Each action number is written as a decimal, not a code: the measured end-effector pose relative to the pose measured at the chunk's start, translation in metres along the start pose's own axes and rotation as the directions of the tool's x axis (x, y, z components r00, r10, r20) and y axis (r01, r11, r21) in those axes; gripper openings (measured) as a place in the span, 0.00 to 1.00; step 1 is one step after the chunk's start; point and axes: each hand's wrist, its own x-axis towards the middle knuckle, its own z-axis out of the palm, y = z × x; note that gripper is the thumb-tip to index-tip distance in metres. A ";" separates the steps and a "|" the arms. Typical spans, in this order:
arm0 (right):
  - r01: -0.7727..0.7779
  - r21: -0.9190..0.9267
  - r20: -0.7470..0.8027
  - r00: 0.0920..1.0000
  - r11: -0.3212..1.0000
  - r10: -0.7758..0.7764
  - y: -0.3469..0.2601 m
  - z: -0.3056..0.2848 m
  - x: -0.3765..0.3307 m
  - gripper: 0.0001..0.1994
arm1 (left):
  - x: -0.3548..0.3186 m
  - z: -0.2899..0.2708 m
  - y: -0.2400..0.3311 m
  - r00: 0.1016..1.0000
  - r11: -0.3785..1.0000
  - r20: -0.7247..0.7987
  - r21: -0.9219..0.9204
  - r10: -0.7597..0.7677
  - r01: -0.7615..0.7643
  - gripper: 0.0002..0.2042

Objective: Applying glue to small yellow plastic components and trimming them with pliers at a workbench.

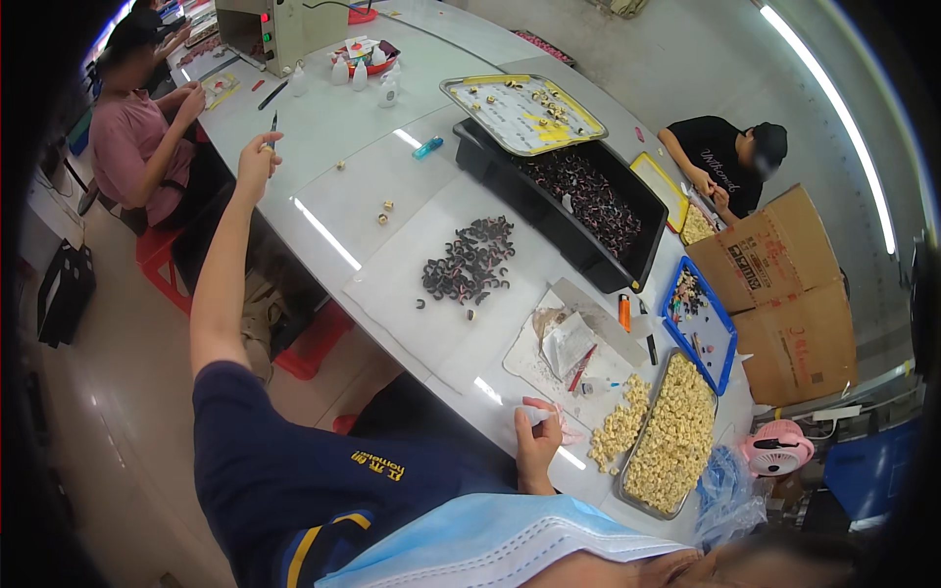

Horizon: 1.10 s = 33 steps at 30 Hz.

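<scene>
Along the far left of the bench (pixel 319 118), a co-worker in a pink shirt (pixel 132 152) sits with both hands raised near the edge. Just right of that person, the wearer's left hand (pixel 257 165) reaches out at the end of a straight arm, its fingers closed on a slim, dark pen-like tool (pixel 274 123) that points upward above the bench edge. Beyond it, white squeeze bottles (pixel 360 75) cluster beside a red tray, and a few loose gold-coloured pieces (pixel 383 219) lie nearer. Further right, dark curved pieces (pixel 469 263) form a loose pile on a pale sheet, and a tray with yellow patches (pixel 505 106) sits over one end of a black bin (pixel 642 257) filled with small dark bits.

Near the wearer's body, the right hand (pixel 537 449) is curled, thumb and fingers around a small white bottle (pixel 535 415) just above the bench. To its right come an open carton flap with a red stick (pixel 582 367), an orange lighter (pixel 624 312), a heap of cream-coloured pieces (pixel 619 428) touching a full metal tray (pixel 623 482), and a blue-rimmed tray (pixel 726 370). At far right, another co-worker in black (pixel 711 147) bends over the bench behind a cardboard box (pixel 784 294).
</scene>
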 end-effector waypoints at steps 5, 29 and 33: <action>-0.103 0.204 0.102 0.991 0.973 0.084 -0.030 -0.004 0.001 0.11 | -0.174 0.042 0.066 0.962 0.911 0.142 -0.377 0.233 -0.165 0.14; 0.570 -0.014 0.096 0.819 0.822 -0.566 -0.096 -0.007 0.013 0.32 | -0.433 0.175 0.070 0.513 0.858 0.761 -0.506 0.396 0.088 0.12; 0.009 0.380 0.125 0.990 0.925 -0.061 -0.090 0.000 0.008 0.28 | -0.430 0.177 0.074 0.429 0.788 0.804 -0.550 0.411 0.277 0.15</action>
